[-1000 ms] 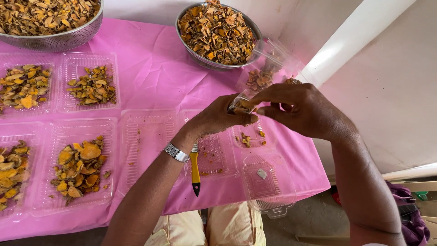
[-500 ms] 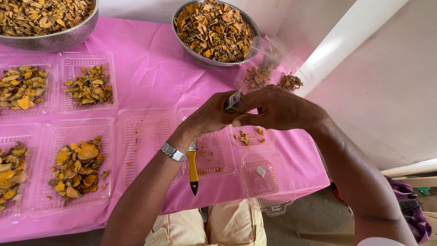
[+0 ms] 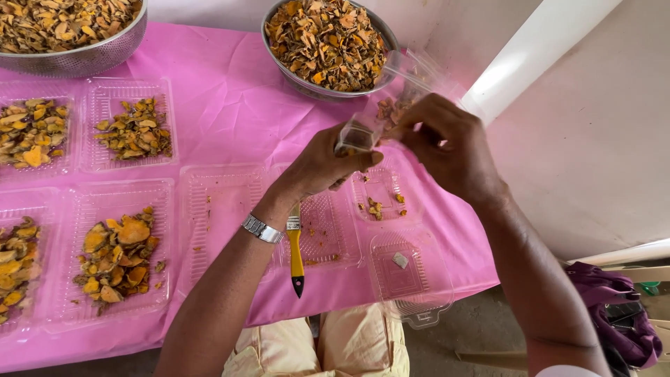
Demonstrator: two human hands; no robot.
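Brush (image 3: 296,248) with yellow handle, tucked under left hand (image 3: 324,164), bristle end hidden by palm, dark tip hanging toward desk edge. Left hand curled closed around brush and pinching a small clear packet (image 3: 354,137) at thumb and forefinger. Right hand (image 3: 447,143) just beside, fingers bent and pinched on the same packet, possibly at its open mouth; hard to tell from this angle. Silver watch (image 3: 262,228) on left wrist. Below, empty clear plastic trays (image 3: 401,269) on pink desk (image 3: 223,112). Farther out, metal bowl (image 3: 328,45) heaped with dried orange slices, more filled trays (image 3: 118,251) at left.
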